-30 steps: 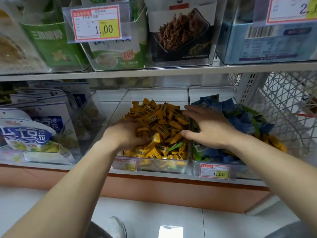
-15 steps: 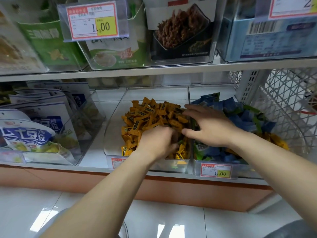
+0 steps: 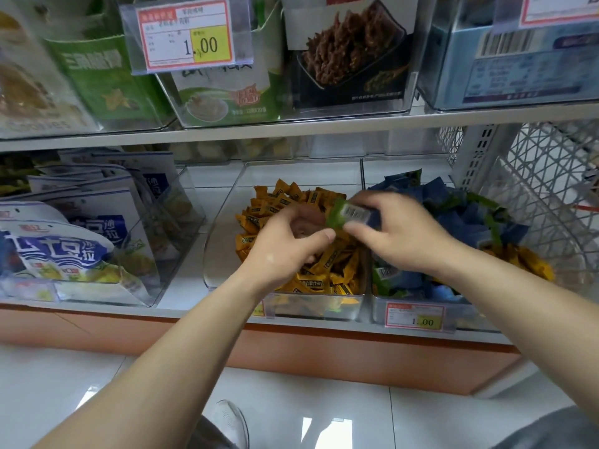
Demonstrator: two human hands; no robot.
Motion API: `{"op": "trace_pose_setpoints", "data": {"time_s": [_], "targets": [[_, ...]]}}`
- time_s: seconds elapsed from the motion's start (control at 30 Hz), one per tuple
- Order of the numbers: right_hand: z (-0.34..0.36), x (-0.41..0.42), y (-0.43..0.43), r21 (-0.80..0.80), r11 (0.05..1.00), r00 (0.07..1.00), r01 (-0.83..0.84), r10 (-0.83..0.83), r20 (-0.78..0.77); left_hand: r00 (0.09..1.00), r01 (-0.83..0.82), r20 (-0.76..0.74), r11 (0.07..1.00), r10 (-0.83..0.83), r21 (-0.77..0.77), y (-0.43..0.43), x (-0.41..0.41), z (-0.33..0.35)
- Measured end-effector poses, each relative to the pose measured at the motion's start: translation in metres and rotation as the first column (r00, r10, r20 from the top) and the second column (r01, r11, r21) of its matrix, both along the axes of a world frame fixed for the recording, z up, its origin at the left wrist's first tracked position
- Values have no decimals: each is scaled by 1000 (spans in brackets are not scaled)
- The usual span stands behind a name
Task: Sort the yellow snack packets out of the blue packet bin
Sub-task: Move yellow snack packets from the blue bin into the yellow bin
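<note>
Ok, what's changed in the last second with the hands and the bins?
The right hand has lifted off the blue packets and now pinches a green packet above the divider. The left hand came up out of the yellow pile, curled beside it. Stray yellow packets at the right of the blue bin stayed put.

I see a shop here: white shelves (image 3: 291, 132) carry clear bins (image 3: 220, 234) heaped with yellow snack packets (image 3: 327, 270) and bagged goods (image 3: 55, 251). Red-and-yellow price tags (image 3: 189, 35) reading 1.00 are clipped to the bin fronts. A blue box (image 3: 518, 76) on the upper shelf bears a printed barcode (image 3: 507, 43).
</note>
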State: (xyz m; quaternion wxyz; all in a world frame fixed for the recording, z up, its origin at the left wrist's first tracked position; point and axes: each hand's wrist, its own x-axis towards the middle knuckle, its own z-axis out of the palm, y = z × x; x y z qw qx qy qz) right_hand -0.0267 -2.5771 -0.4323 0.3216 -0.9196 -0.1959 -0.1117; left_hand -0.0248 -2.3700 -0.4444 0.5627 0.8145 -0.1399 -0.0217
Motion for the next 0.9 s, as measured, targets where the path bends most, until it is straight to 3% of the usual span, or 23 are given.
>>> {"op": "trace_pose_setpoints", "data": {"time_s": [0.07,0.17,0.27,0.33,0.43,0.6,0.9], "targets": [[6,1,-10,59,996,997,61,-63,40,990,124,31,963,-136,240,3,-5,-7],[5,-1,-16,48,997,997,65,-66,30,925,356,-95,749,-368,559,-2,-13,-17],[-5,-4,-8,-71,997,1000,28,-27,7,917,238,-26,492,-398,837,-9,-12,-23],[-9,-4,-2,-132,990,996,49,-38,84,918,145,21,385,-395,911,-10,-11,-26],[-8,-2,3,-176,984,990,24,1,138,903,134,-8,263,-429,956,-11,-11,-36],[-8,2,-1,-96,995,1000,-6,5,-12,922,255,-153,260,-357,931,-11,-4,-37],[-8,1,-1,-74,997,1000,-16,14,-27,910,342,-229,316,-345,885,-13,-1,-34]]}}
